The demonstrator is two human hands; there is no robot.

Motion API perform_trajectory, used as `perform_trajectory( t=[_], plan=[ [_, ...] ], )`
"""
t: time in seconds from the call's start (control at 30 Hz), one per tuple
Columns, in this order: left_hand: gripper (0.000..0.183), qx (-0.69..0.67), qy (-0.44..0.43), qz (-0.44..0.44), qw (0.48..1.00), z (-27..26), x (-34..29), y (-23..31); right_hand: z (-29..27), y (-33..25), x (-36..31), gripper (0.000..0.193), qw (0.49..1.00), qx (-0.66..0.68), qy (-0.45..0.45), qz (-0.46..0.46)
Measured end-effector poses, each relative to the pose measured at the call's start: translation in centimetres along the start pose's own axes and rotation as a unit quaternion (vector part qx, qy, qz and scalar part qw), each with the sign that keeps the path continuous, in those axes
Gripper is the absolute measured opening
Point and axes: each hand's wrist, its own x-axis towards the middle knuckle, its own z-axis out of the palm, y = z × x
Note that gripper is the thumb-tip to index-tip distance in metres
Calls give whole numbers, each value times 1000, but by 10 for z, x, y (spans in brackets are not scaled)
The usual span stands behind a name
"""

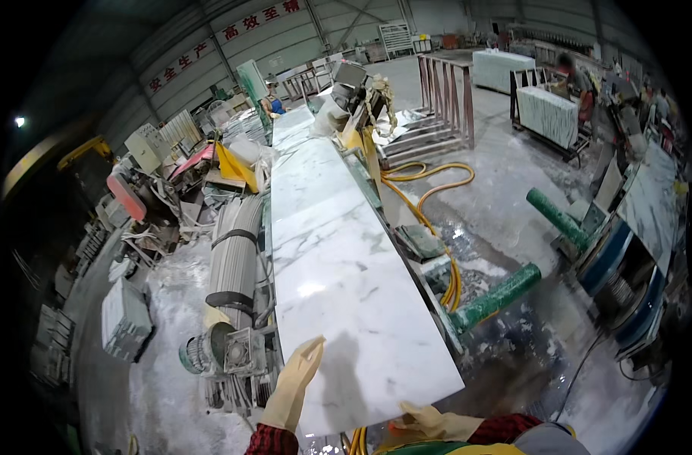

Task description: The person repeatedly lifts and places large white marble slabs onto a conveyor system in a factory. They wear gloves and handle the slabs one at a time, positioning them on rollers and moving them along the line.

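While the white marble slab (346, 303) with grey veins stretches from the lower centre of the frame up toward the top centre, the person's two hands are at its near end. The left hand (294, 383), in a cream glove, lies along the slab's left edge, fingers straight and close together, a shadow falling beside it on the stone. The right hand (437, 422), gloved alike, is by the near edge at bottom centre; its fingers are partly hidden, so whether they pinch the edge cannot be told. Red checked sleeves (272, 440) show at the wrists.

Just left of the slab are a grey ribbed roll (234, 258) bound with dark bands and, below it, a dusty motor (202, 350). Right of the slab, a green cylinder (499, 296) juts out near a looped yellow hose (467, 176). Pale stacked slabs (126, 322) stand at lower left, and a metal rack (446, 98) at upper centre-right. Another person (275, 104) in blue stands beyond the slab's far end.
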Motion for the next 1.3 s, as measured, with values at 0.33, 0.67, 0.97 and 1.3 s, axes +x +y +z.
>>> perform_trajectory(
  t=[0.33, 0.67, 0.97, 1.3],
  plan=[
    [79, 255, 10, 206, 945, -74, 187, -12, -43, 32, 64, 70, 767, -633, 73, -76],
    [101, 211, -56, 29, 976, -93, 190, 9, -14, 23, 40, 64, 995, -55, 20, -85],
    [48, 83, 176, 93, 976, -123, 101, 27, -33, 47, -7, 51, 958, -56, 50, -278],
    [36, -196, 171, 164, 951, 31, 110, 145, -114, -61, -236, 42, 789, -112, 388, -463]
  ],
)
